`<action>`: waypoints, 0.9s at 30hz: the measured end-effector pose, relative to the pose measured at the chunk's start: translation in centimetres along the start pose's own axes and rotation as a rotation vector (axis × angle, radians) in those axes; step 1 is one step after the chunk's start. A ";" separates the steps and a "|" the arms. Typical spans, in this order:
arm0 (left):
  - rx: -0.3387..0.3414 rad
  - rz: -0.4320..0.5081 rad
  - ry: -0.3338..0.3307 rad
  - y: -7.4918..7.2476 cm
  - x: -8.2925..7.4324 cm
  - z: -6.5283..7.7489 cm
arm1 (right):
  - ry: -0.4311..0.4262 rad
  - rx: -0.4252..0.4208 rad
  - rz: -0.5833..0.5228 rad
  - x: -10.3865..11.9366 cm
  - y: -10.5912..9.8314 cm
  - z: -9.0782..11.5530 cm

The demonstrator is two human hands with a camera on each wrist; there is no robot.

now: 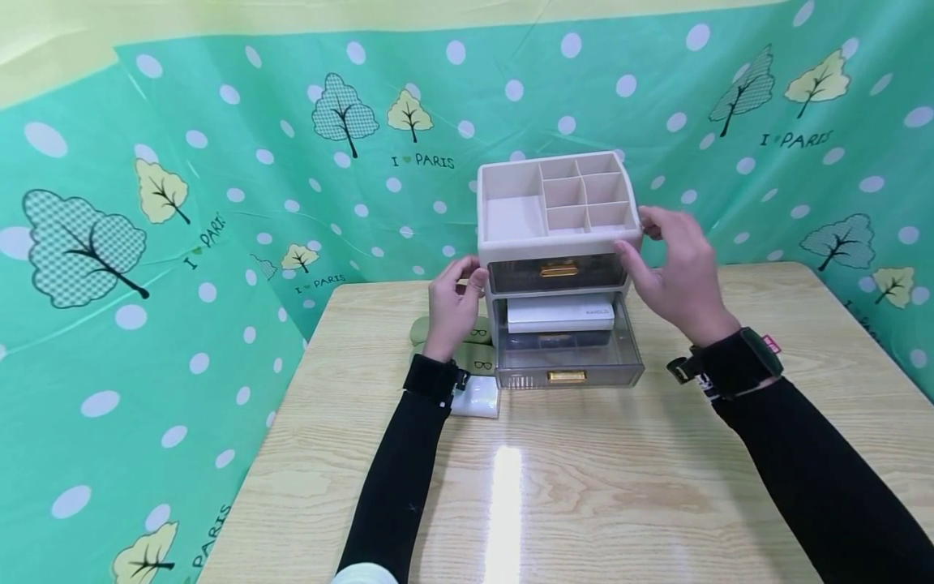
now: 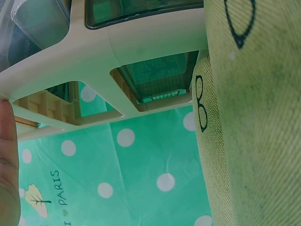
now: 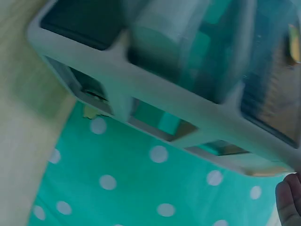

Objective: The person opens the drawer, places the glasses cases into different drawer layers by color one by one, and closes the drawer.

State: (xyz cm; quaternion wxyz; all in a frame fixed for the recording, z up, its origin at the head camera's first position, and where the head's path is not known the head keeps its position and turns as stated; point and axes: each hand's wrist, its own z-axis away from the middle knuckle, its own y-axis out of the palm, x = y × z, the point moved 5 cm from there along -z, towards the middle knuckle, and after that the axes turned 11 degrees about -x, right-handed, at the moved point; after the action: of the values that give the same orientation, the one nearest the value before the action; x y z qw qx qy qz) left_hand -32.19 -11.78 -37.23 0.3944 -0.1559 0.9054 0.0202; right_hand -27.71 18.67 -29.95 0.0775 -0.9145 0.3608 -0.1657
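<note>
A white drawer organizer (image 1: 503,253) with a divided open top stands at the back of the table. My left hand (image 1: 454,312) touches its left side near the upper drawer (image 1: 514,280); a finger (image 2: 7,160) meets its edge in the left wrist view. My right hand (image 1: 682,272) is at the upper right corner, thumb at the front edge and fingers along the side. The smoky clear lower drawer (image 1: 601,376) is pulled out. A white box (image 1: 560,315) lies in it, with a dark item (image 1: 558,339) in front.
Two green glasses cases, the nearer one (image 1: 481,357) printed with spectacles, lie left of the organizer beside my left wrist. A white packet (image 1: 477,397) lies in front of them. Behind hangs a green polka-dot cloth (image 1: 409,219). The wooden table (image 1: 620,487) stretches towards me.
</note>
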 end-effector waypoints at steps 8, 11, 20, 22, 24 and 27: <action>-0.007 -0.013 0.025 -0.2 -0.1 -0.1 | 0.230 -0.019 -0.109 -2.4 1.0 1.5; -0.006 -0.011 0.019 0.0 0.0 -0.1 | 0.352 -0.027 -0.188 -3.1 1.2 2.2; -0.026 -0.020 -0.017 0.0 0.1 0.0 | 0.534 -0.010 -0.355 -4.6 1.5 3.9; -0.028 -0.042 -0.022 0.0 0.0 0.0 | 0.550 0.028 -0.368 -4.9 1.6 4.2; -0.022 -0.060 -0.026 0.1 0.0 -0.1 | 0.559 0.061 -0.365 -5.2 1.6 4.4; -0.020 -0.078 -0.025 0.1 -0.1 -0.1 | 0.566 0.097 -0.353 -5.5 1.5 4.7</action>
State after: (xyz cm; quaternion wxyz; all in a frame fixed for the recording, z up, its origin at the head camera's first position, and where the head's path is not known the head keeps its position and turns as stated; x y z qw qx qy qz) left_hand -32.20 -11.69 -37.14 0.4047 -0.1949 0.8933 0.0158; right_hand -30.77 21.43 -36.11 -0.0122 -0.8758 0.1958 -0.4411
